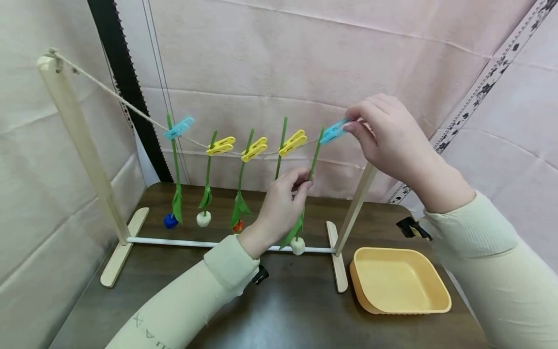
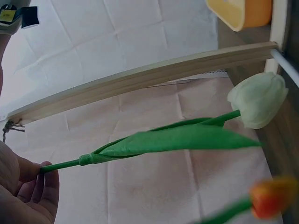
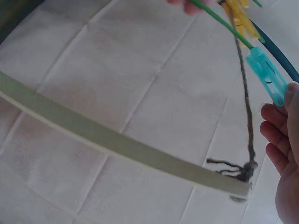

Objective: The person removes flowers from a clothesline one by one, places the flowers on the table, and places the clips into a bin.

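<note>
The left hand [image 1: 281,203] pinches the green stem of a white tulip [image 1: 298,245]; the left wrist view shows the bloom [image 2: 258,100] and its long leaf [image 2: 177,138]. Between its thumb and fingers the right hand [image 1: 385,133] holds the handle end of a blue clothespin [image 1: 333,132], whose other end meets that stem at the rope. In the right wrist view the same clothespin [image 3: 267,74] touches the stem [image 3: 224,23]. Three yellow clothespins, one of them [image 1: 292,142] nearest, and another blue one [image 1: 179,128] hold stems on the rope [image 1: 109,90].
A wooden stand with a left post [image 1: 83,131], a right post [image 1: 356,208] and a low white bar [image 1: 174,241] stands on the dark table [image 1: 296,310]. The yellow basin [image 1: 403,281] sits at the right. Blue [image 1: 170,221], white and orange blooms hang at the left.
</note>
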